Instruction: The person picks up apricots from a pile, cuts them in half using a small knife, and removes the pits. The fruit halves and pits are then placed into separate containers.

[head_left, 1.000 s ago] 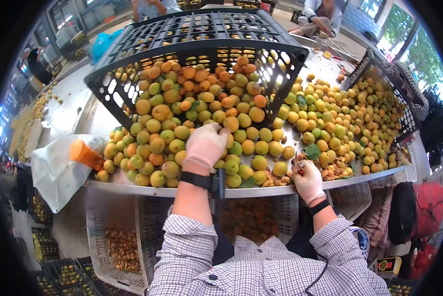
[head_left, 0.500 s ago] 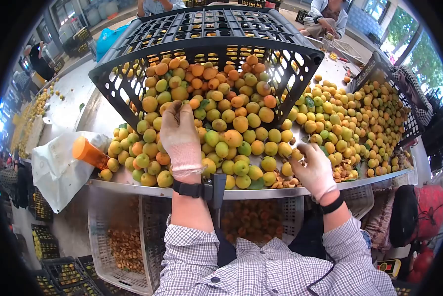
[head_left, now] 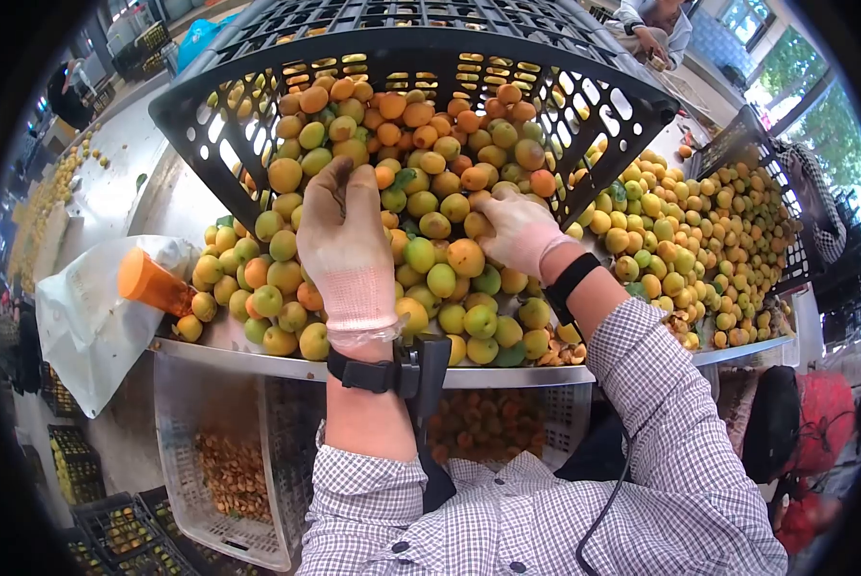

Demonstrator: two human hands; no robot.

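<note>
Apricots [head_left: 434, 225], yellow, green and orange, spill in a heap from a black plastic crate [head_left: 411, 50] tipped on its side. Both my hands wear thin pale gloves. At the left part of the heap, my left hand [head_left: 346, 226] is closed, its fingers curled with tips close together; what they hold, if anything, is hidden behind them. My right hand [head_left: 522, 230] reaches into the heap's middle, its fingertips and thumb closed around an orange-yellow apricot at the crate's mouth. A few green leaves lie among the fruit.
An orange cup [head_left: 152, 280] lies tilted on a white plastic bag [head_left: 99, 322] at the left. Split apricot pieces [head_left: 563, 351] lie by the metal table edge [head_left: 488, 377]. Below stand pale crates [head_left: 272, 461]. More apricots [head_left: 709, 240] fill the right side. A person [head_left: 653, 29] sits opposite.
My right hand has moved left and up, from the table's front edge into the heap. My left hand has stayed over the left of the heap. The view has moved closer to the crate.
</note>
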